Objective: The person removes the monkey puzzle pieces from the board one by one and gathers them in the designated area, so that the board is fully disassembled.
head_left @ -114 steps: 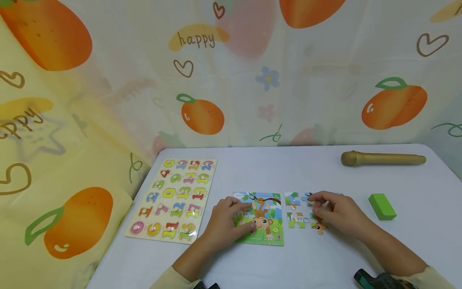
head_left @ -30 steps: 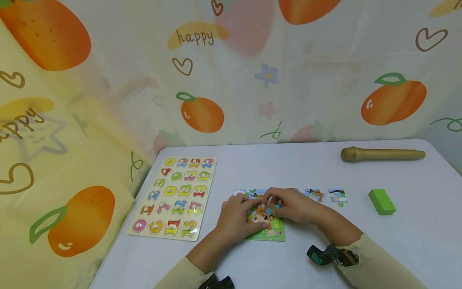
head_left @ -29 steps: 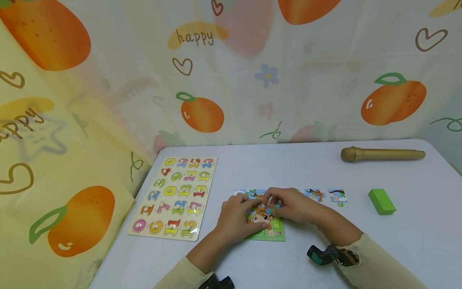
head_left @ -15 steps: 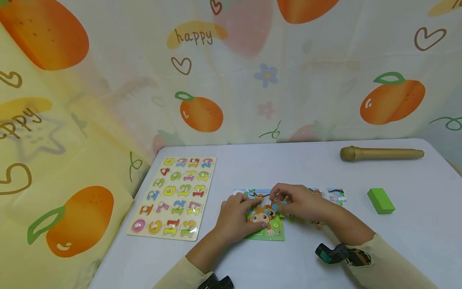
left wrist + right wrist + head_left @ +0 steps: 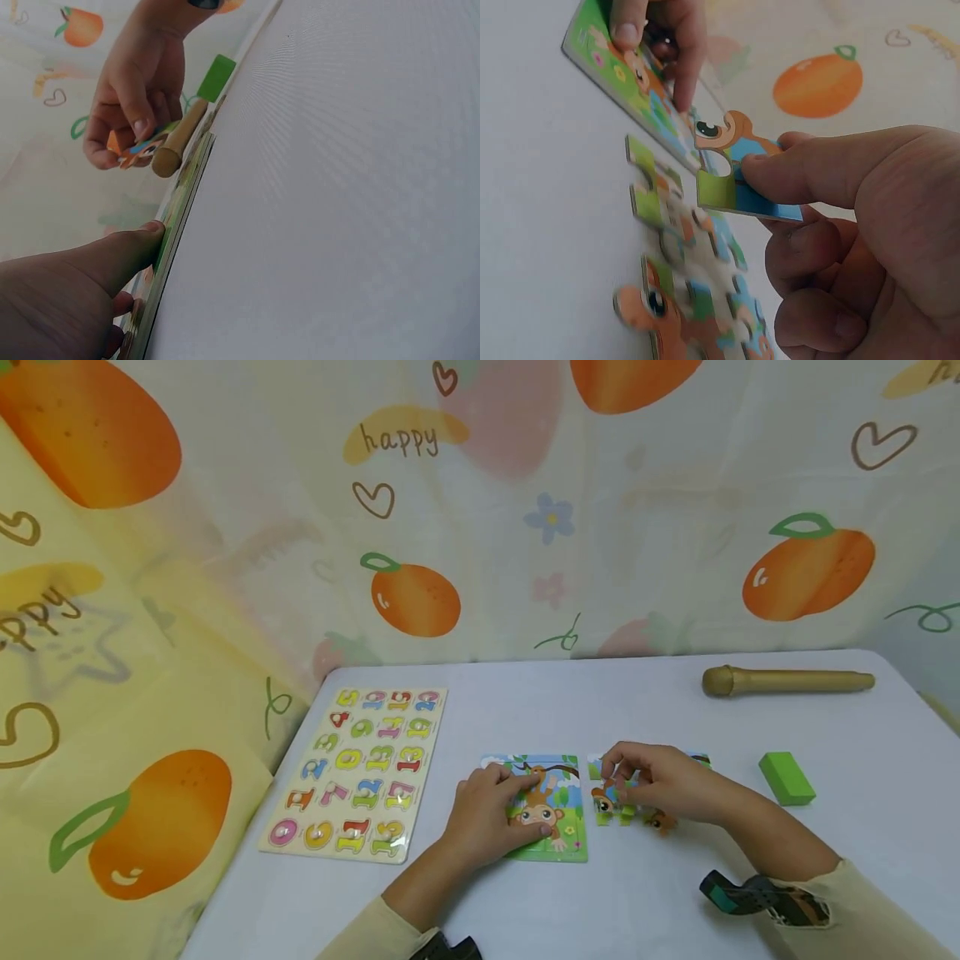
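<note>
My right hand (image 5: pixel 667 781) pinches a jigsaw puzzle piece (image 5: pixel 754 176) between thumb and forefinger; the piece shows a monkey's eye on blue and green. It is held just right of the monkey puzzle board (image 5: pixel 567 789), over several loose jigsaw pieces on the table. One of these, a brown monkey-face piece (image 5: pixel 660 315), lies near the hand, which partly hides the others in the head view. My left hand (image 5: pixel 487 817) rests on the board's left side, thumb and forefinger spread across the monkey picture. In the left wrist view that thumb (image 5: pixel 142 236) touches the board's edge.
A number puzzle board (image 5: pixel 356 777) lies to the left. On the right sit a green block (image 5: pixel 787 778) and, farther back, a tan microphone-shaped stick (image 5: pixel 787 682). A fruit-print cloth (image 5: pixel 487 543) hangs behind the white table (image 5: pixel 570 910).
From over the loose pieces, my right hand went left over the monkey board, then drew back right with the eye piece in its fingers. My left hand stays on the board.
</note>
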A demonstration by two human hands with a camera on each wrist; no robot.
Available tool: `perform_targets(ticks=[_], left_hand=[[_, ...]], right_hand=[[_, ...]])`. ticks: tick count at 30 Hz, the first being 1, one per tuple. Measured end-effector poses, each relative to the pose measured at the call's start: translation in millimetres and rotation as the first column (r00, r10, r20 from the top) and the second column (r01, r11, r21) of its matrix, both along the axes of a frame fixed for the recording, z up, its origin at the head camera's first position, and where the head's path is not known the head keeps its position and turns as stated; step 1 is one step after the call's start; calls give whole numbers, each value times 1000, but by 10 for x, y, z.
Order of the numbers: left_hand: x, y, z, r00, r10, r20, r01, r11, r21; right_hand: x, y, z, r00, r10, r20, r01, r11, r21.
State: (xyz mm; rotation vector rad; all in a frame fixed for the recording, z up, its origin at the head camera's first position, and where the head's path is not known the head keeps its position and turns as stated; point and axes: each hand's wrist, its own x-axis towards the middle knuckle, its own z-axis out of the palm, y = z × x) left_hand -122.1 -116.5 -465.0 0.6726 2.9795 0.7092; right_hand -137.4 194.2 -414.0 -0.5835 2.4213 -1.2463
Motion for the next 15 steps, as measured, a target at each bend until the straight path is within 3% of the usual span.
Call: perform_targets(ticks=[15], left_hand=[[-1,-17,-63,1000,-10,-18,10,1000,25]], right_hand=[[137,536,6,998,-48,-41,50,997,60]])
